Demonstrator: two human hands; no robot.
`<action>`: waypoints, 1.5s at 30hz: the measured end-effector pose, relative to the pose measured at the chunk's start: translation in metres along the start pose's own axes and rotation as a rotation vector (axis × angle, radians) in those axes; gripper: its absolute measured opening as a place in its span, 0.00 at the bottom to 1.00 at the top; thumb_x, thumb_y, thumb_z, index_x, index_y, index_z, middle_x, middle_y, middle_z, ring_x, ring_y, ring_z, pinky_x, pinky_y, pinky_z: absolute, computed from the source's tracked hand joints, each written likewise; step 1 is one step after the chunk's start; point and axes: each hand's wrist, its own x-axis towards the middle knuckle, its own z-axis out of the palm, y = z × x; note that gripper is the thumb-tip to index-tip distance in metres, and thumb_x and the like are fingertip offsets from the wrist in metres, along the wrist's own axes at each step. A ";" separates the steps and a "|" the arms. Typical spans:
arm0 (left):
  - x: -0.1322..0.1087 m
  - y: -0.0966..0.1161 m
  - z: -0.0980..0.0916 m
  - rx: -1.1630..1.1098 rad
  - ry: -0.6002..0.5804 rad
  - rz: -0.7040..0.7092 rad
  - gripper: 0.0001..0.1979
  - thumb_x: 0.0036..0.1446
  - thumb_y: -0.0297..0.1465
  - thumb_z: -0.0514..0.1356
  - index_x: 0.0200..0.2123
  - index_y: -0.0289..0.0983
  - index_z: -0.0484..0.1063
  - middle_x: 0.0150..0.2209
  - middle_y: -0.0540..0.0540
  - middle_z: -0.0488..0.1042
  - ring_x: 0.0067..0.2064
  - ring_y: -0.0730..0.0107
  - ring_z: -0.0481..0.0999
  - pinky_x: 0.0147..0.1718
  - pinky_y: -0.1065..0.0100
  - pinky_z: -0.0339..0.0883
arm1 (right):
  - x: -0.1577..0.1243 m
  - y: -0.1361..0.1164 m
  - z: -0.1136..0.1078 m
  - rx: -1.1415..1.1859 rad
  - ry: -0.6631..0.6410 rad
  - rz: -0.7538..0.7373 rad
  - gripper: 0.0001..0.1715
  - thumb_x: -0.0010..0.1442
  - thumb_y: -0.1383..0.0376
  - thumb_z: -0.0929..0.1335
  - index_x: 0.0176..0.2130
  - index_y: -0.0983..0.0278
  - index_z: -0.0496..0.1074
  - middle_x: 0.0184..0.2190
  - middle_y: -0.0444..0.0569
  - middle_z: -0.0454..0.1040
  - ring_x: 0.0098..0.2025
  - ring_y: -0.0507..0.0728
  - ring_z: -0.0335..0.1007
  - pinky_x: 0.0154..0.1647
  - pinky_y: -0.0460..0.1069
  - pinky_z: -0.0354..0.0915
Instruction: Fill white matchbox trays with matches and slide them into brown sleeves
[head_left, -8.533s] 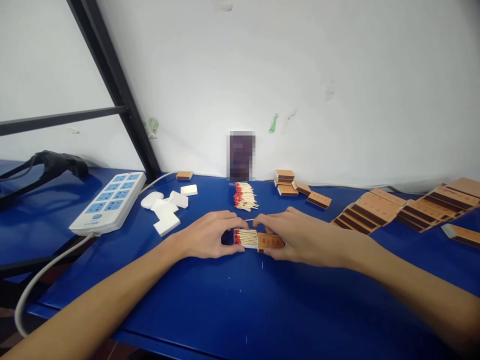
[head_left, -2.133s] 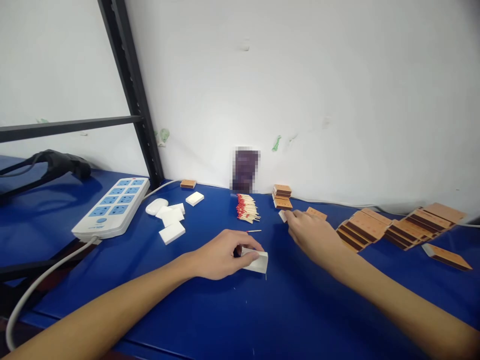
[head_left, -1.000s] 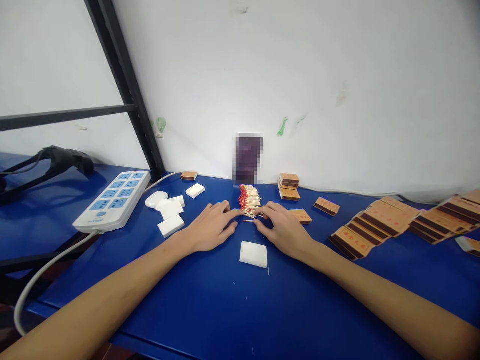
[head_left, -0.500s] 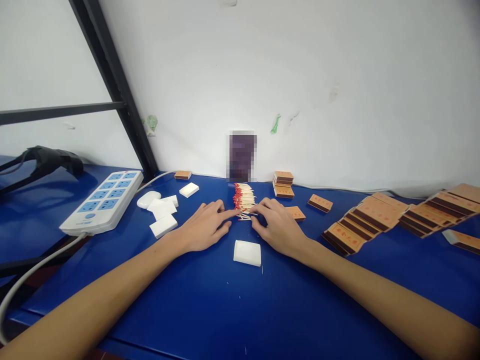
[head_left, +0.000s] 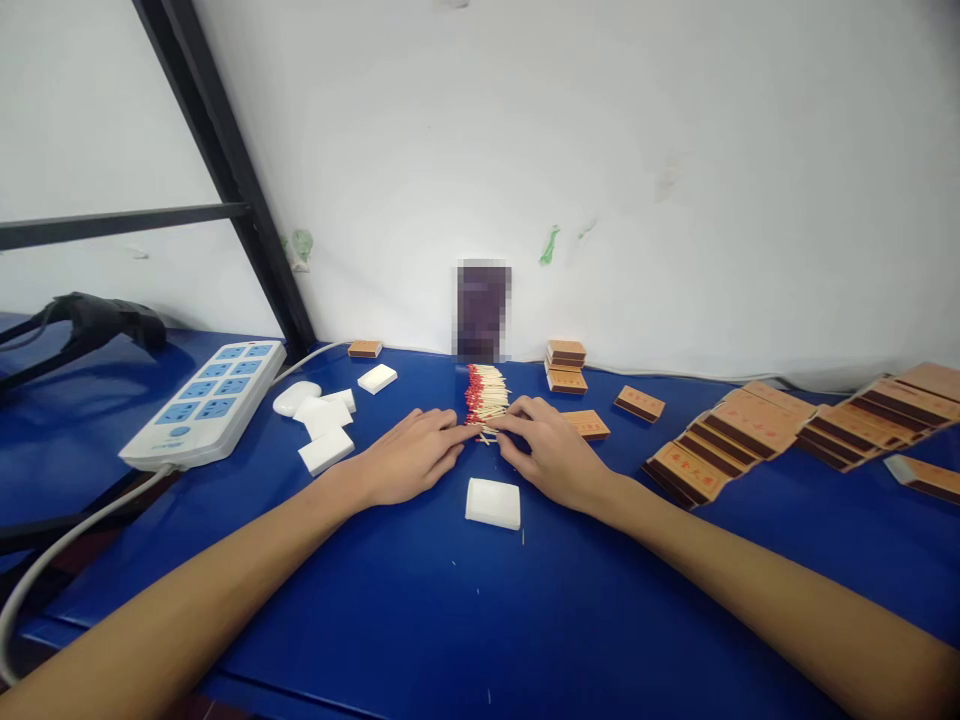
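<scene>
Broadly, a blue table (head_left: 360, 620) fills the view, with fanned rows of brown matchbox sleeves (head_left: 757, 425) lying at three o'clock from the hands and a white power strip (head_left: 206, 400) at ten o'clock. The left hand (head_left: 409, 458) lies flat and spread, palm down, with its fingertips touching the near end of the pile of matches (head_left: 486, 392). The right hand (head_left: 551, 458) meets it there with curled fingers resting on the loose sticks (whether it pinches any cannot be told). A white tray (head_left: 493, 502) sits on the table at six o'clock from the pile, just below the two hands and untouched. The pile itself lies red heads leftward, at twelve o'clock from the fingertips.
</scene>
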 end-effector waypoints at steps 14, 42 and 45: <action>-0.003 0.008 0.001 -0.154 0.014 -0.010 0.21 0.66 0.32 0.43 0.61 0.41 0.57 0.38 0.46 0.63 0.39 0.66 0.63 0.41 0.62 0.55 | 0.000 -0.002 0.000 0.046 0.025 0.045 0.04 0.57 0.67 0.65 0.30 0.62 0.68 0.31 0.48 0.68 0.35 0.56 0.63 0.36 0.51 0.61; -0.002 0.026 0.000 -0.069 0.110 -0.032 0.16 0.64 0.29 0.46 0.47 0.38 0.71 0.33 0.48 0.72 0.32 0.69 0.69 0.37 0.62 0.51 | 0.000 -0.002 -0.003 0.173 -0.022 -0.017 0.05 0.55 0.69 0.67 0.27 0.62 0.67 0.26 0.44 0.68 0.31 0.53 0.60 0.32 0.48 0.56; 0.000 0.023 0.000 -0.099 0.174 -0.069 0.16 0.63 0.29 0.48 0.47 0.40 0.73 0.32 0.49 0.75 0.31 0.69 0.71 0.38 0.62 0.53 | 0.000 -0.003 -0.003 0.141 -0.016 0.006 0.05 0.54 0.69 0.67 0.27 0.62 0.67 0.25 0.44 0.68 0.31 0.53 0.59 0.32 0.48 0.56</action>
